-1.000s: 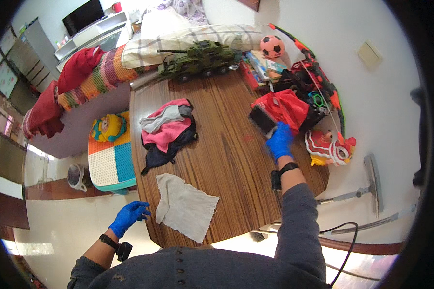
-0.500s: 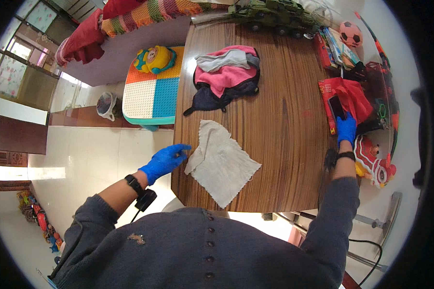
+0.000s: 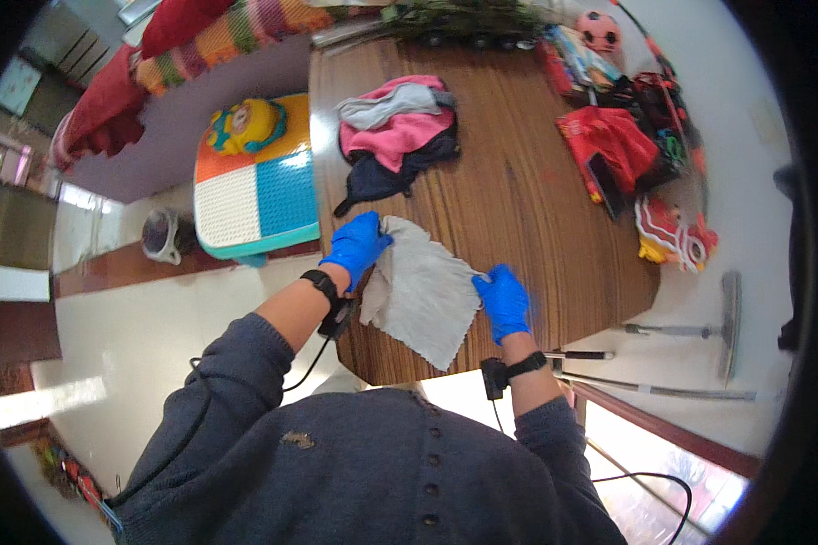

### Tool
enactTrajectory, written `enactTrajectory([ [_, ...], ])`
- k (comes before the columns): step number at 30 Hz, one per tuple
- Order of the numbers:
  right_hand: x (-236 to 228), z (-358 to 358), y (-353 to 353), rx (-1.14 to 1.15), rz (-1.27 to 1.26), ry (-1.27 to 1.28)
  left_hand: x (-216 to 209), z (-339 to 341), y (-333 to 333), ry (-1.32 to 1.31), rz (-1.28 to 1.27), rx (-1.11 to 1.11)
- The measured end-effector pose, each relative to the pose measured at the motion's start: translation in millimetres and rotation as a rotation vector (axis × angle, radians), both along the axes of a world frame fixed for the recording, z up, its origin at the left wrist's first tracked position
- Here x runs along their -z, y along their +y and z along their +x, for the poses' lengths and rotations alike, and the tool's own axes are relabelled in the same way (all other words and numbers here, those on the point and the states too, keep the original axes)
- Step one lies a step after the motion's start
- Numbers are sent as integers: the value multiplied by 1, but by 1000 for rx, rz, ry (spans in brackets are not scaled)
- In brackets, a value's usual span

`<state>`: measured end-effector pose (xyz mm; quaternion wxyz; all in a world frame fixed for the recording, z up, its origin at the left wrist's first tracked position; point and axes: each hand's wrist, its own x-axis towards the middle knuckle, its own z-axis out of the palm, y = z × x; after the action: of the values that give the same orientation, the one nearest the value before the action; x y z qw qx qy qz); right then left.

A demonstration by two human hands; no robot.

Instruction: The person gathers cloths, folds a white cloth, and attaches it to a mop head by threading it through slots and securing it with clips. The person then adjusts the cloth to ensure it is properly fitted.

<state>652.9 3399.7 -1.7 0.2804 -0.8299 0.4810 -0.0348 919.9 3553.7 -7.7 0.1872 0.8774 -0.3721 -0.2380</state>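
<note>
Clock positions are read from the centre of the table (image 3: 541,213), with 12 at its far edge. The play table (image 3: 227,204), panelled in orange, white and blue, is located beyond the left edge at 9 o'clock. The model vehicle (image 3: 463,18), dark green, is parked at 12 and is cut off by the upper rim of the view. The clothes (image 3: 400,141), in pink, grey and navy, are heaped at 10 to 11. The cloth (image 3: 427,300), pale grey with a jagged edge, is spread on the tabletop between 6 and 7, near the front edge; its left side is partly folded over.

The red bag (image 3: 618,132) is set at 2. The lion toy (image 3: 668,232) is positioned between 3 and 4, by the right edge.

The left hand (image 3: 356,245), blue-gloved, is placed at the cloth's 10 to 11 o'clock edge; its fingers are curled in and the fabric is pinched. The right hand (image 3: 504,304), likewise gloved, is placed at the cloth's 2 to 3 o'clock corner, which is gripped between closed fingertips.

The yellow toy (image 3: 250,125) is seated on the play table's far part. The phone (image 3: 603,189) is tilted at the bag's near edge. The ball (image 3: 599,32) is seen at 1.
</note>
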Motion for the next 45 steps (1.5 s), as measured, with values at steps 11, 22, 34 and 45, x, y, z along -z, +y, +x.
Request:
enactTrajectory([
  [11,-16,-9,-42,75,30,-122,-14,44,4,90,-317,68],
  [22,-24,-110,-154,269,-93,-182,-18,-16,55,-53,-443,536],
  [34,1,-107,-385,-4,-285,-46,-65,-48,58,-37,-252,50],
  [45,-46,-82,-366,-104,-583,94,-75,-71,8,-51,-314,28],
])
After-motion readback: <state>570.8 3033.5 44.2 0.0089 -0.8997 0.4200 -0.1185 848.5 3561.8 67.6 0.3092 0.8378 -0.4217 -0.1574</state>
